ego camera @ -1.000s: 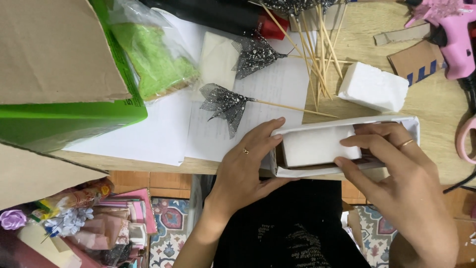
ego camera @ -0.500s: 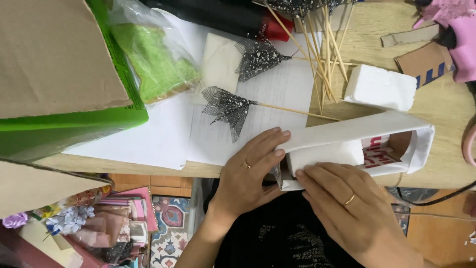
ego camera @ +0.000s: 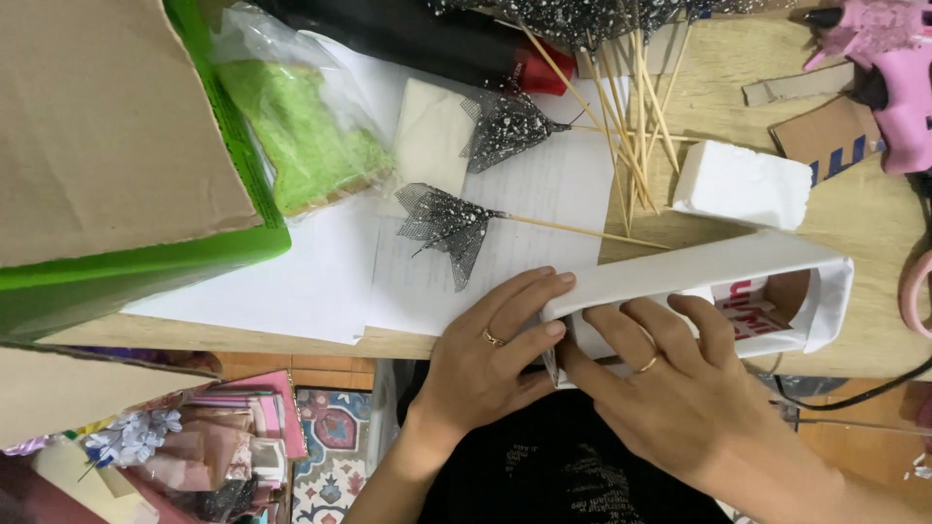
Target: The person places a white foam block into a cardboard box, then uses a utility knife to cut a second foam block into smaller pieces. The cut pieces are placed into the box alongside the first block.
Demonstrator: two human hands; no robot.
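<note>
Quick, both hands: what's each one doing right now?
Left hand: open, fingers flat against the white box end.
Right hand: open, fingers pressing inside the box.

Left hand: bare, no glove; a thin gold-coloured ring is worn on one finger, seen just left of the white box.
Right hand: bare, no glove; a thin gold-coloured ring is worn on one finger, seen just below the white box.
Nails: short and unpainted on both hands.
Forearms: uncovered as far as they are seen; no sleeve, watch or bracelet edge is shown below the white box.
Clothing: a black garment is seen below the white box, between the two forearms, with faint pale print that cannot be made out.
</note>
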